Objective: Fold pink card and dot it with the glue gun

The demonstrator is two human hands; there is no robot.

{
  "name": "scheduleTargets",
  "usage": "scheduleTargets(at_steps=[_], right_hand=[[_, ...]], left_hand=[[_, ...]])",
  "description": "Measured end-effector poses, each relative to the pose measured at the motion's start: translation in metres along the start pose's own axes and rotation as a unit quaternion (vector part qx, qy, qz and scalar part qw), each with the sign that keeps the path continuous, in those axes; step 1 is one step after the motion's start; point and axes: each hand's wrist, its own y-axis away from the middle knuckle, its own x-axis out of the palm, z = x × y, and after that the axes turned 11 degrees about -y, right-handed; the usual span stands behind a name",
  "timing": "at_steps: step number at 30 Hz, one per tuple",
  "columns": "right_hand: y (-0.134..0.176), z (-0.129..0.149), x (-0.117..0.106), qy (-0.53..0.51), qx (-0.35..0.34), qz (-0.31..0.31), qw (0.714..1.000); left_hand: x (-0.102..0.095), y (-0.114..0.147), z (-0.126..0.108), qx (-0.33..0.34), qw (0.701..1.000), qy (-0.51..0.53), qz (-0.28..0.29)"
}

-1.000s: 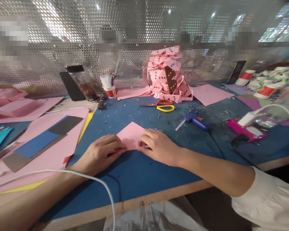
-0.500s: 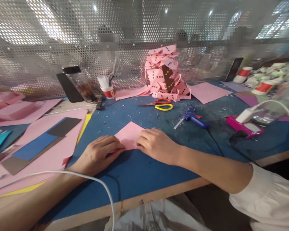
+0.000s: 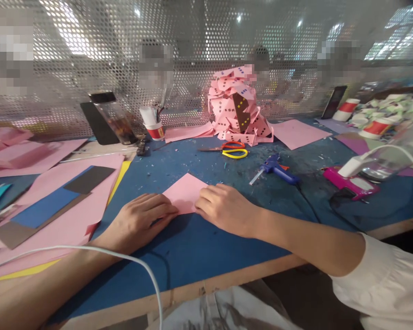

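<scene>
A small piece of pink paper (image 3: pixel 185 191) lies on the blue table, one corner pointing away from me and its near edge straight, like a fold. My left hand (image 3: pixel 142 220) is closed on its left end, thumb and fingers pinched together. At the right end my right hand (image 3: pixel 223 208) grips the paper with curled fingers; its thumb is mostly hidden. Beyond the paper lie scissors (image 3: pixel 234 150) with red and yellow handles. A blue glue gun (image 3: pixel 275 169) rests to the right of them.
Behind stands a heap of dotted pink paper pieces (image 3: pixel 227 107) against a perforated metal screen (image 3: pixel 192 41). Pink sheets with blue and grey strips (image 3: pixel 51 201) lie left. A tilted bottle (image 3: pixel 115 121), paper cup (image 3: pixel 154 129) and magenta power strip (image 3: pixel 351 181) surround the space. A white cable (image 3: pixel 137 259) crosses my left forearm.
Both hands stay on the pink paper with almost no movement. The view has shifted very slightly.
</scene>
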Motion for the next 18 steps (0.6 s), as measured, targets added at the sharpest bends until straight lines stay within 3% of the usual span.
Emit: scheduleTargets(at_steps=[18], right_hand=[[0.0026,0.0025,-0.0028,0.032,-0.011,0.016,0.999]], left_hand=[[-0.0062,-0.0024,-0.006,0.023,0.998,-0.06,0.001]])
